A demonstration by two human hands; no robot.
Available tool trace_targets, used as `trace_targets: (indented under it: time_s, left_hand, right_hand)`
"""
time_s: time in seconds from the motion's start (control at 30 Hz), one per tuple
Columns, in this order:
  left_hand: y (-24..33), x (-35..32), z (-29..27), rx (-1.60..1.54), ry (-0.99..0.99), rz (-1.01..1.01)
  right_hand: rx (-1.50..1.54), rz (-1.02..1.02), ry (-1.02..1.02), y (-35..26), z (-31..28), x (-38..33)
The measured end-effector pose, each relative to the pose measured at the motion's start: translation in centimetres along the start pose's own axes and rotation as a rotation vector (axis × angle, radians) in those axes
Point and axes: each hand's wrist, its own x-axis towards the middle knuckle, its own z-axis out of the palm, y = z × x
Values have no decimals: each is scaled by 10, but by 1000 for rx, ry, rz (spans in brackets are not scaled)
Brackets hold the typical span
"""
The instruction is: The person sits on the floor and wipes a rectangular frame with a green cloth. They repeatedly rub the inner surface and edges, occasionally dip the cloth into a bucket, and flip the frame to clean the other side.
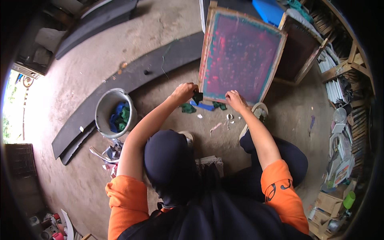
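A screen-printing frame point(246, 54) with a purple-pink mesh and a wooden border stands tilted in front of me. At its lower left corner my left hand point(185, 92) is closed on a dark green cloth point(197, 97). My right hand point(237, 101) is at the frame's bottom edge, its fingers bent and apparently gripping the wood; part of that contact is hidden. Below the frame, green cloth scraps point(188, 108) and a blue strip point(205, 106) lie on the floor.
A grey bucket point(100, 119) holding blue and green cloths stands at left, beside a long dark mat point(160, 54). Another framed screen point(296, 52) leans behind at right. White scraps point(229, 119) lie near my shoes. Stacked items and a wooden rack point(354, 64) line the right side.
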Motion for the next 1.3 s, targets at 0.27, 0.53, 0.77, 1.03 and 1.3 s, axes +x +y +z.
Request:
trace_targets:
  time_s: [0.27,0.53,0.77,1.03,1.3]
  left_hand:
    - [-32,7,84,5,-34,-35]
    - [-55,-2,112,-59,66,-91]
    - [-46,1,114,-86,290,-44]
    - [-22,25,73,-1156,186,-238]
    - [-16,7,39,-1082,174,-363]
  right_hand:
    - [78,155,-14,-13,80,-25]
    - [81,323,265,-18,119,-13]
    - [198,410,433,-28,113,-7]
    - [1242,622,388,-67,44,48]
    - [1243,544,305,-95,13,59]
